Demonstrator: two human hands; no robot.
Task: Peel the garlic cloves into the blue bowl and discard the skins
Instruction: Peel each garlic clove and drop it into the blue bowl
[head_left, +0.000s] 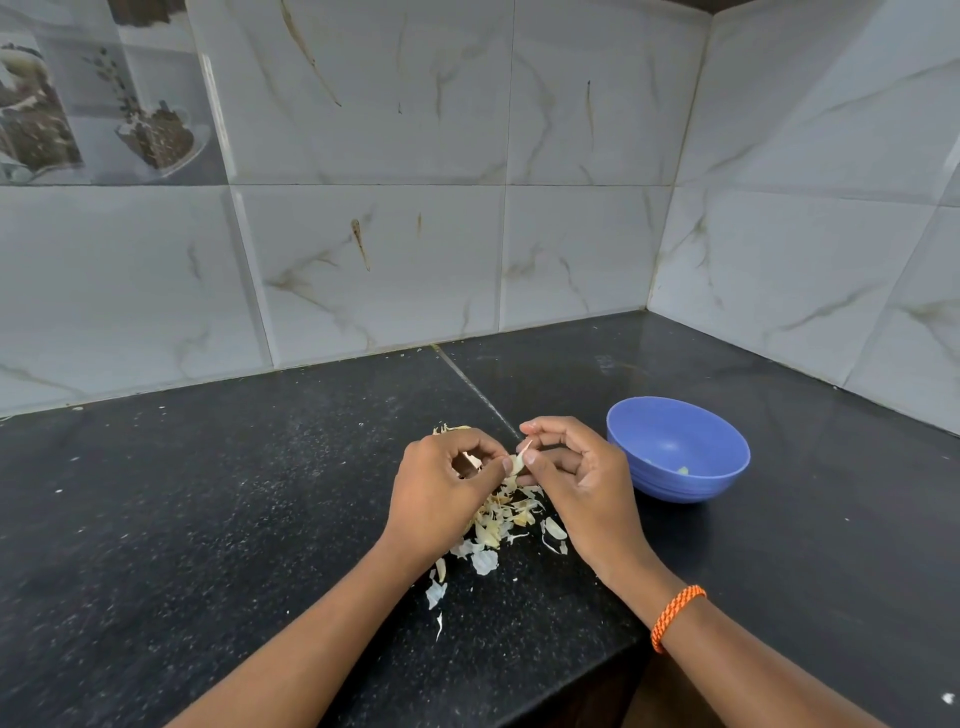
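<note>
— What's the setting?
— A black speckled counter (260, 493) in a corner of marbled white wall tiles (389, 249).
— And the hands?
— At the centre, the left hand (441, 488) and right hand (576, 478) meet, both pinching one garlic clove (516, 462) between fingertips.
— The skins?
— A heap of skins (498, 525) lies beneath, trailing toward six o'clock.
— The bowl?
— The blue bowl (722, 467) sits at three o'clock, just beside the right hand, which wears an orange wristband (675, 616).

Black countertop (208, 519), marble wall tiles (571, 249)
</note>
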